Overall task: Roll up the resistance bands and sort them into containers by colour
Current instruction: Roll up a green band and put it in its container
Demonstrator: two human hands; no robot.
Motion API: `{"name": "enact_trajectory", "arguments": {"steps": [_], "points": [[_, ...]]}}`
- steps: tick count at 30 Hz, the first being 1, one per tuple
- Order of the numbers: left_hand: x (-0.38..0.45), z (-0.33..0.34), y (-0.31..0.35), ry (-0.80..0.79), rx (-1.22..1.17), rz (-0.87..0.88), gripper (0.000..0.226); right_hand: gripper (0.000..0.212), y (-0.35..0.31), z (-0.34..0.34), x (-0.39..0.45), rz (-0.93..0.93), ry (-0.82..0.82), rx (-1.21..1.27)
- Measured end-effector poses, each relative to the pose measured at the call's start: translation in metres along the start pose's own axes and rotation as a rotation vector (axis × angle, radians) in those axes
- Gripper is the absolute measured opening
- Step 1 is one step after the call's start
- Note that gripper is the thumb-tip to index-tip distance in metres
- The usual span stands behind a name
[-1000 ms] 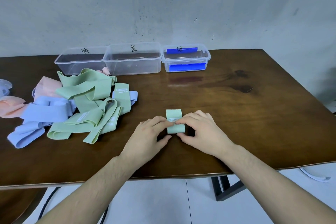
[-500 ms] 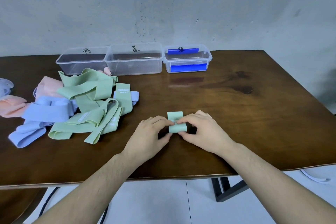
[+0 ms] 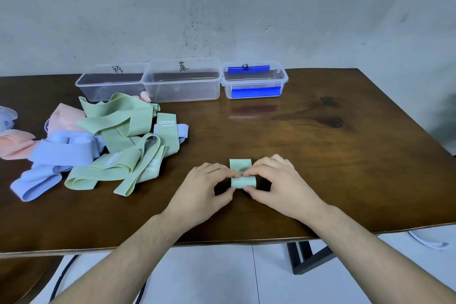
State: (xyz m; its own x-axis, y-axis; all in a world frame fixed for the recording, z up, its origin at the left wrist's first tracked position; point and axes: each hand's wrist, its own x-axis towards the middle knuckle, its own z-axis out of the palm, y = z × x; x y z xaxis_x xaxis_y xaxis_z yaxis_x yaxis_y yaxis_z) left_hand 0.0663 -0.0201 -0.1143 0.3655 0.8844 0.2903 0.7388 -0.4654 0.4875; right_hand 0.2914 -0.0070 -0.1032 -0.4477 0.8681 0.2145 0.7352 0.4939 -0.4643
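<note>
Green band in hand: a mint-green resistance band lies on the wooden table near its front edge, mostly wound into a short roll, with a flat tail showing beyond the fingers.
Left hand: fingers curled, thumb and forefinger pinching the left end of the roll; this likely keeps the turns from slipping sideways.
Right hand: fingers curled over the right end, thumb under the near edge, gripping the roll; the matched grip probably keeps the winding even.
Change from earlier frames: the flat tail beyond the fingers is shorter than one second ago, and the roll sits thicker; both hands remain in nearly the same spot.
Unrolled pile: green, lilac-blue and pink bands lie tangled to the left, well apart from the hands, within reach for later turns.
Containers: three clear tubs stand in a row at the table's far edge, each with a handwritten mark; the left tub and middle tub touch, the right tub has blue clips.
Contents: no rolled band is visible in any tub.
Step judged: rolling nearly complete; sorting of this band not yet begun.
</note>
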Motion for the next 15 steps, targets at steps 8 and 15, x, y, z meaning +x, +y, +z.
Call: {"name": "enact_trajectory", "arguments": {"steps": [8,15], "points": [[0.004,0.002,0.001,0.02,0.024,-0.028,0.033,0.024,0.003,-0.002,0.01,0.037,-0.004,0.052],[0.007,0.003,-0.002,0.03,0.039,-0.055,0.028,0.031,0.003,-0.001,0.014,0.011,0.005,0.004]]}}
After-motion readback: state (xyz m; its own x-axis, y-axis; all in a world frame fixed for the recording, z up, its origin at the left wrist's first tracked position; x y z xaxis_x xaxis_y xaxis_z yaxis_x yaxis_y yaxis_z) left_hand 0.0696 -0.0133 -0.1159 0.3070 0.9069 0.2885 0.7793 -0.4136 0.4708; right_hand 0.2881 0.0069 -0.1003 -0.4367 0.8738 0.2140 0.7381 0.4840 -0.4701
